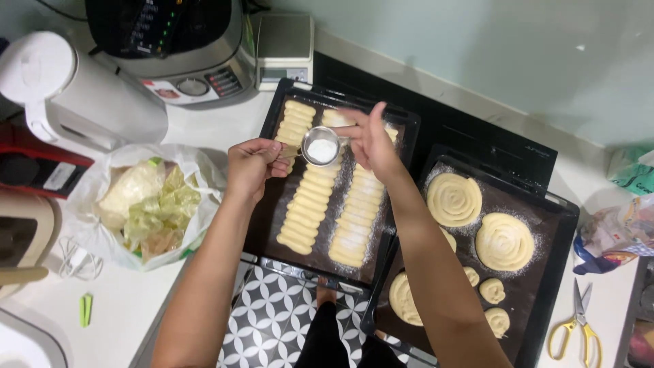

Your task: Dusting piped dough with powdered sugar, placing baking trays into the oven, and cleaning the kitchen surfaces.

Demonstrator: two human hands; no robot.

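My left hand (pixel 253 165) grips the handle of a small round metal sieve (pixel 321 147) filled with white powder. It hangs over a dark baking tray (pixel 272 126) lined with rows of piped pale dough fingers (pixel 310 204), some dusted white. My right hand (pixel 371 140) is raised beside the sieve with its fingers touching the rim. A second dark tray (pixel 555 225) to the right carries spiral dough discs (pixel 454 199) and smaller blobs, dusted with powder.
A white plastic bag (pixel 146 204) of scraps lies left of the trays. Behind stand a white kettle (pixel 68 92), a silver appliance (pixel 184 48) and a kitchen scale (pixel 285 51). Yellow-handled scissors (pixel 575 327) lie at the right. The counter edge drops to a patterned floor (pixel 272 320).
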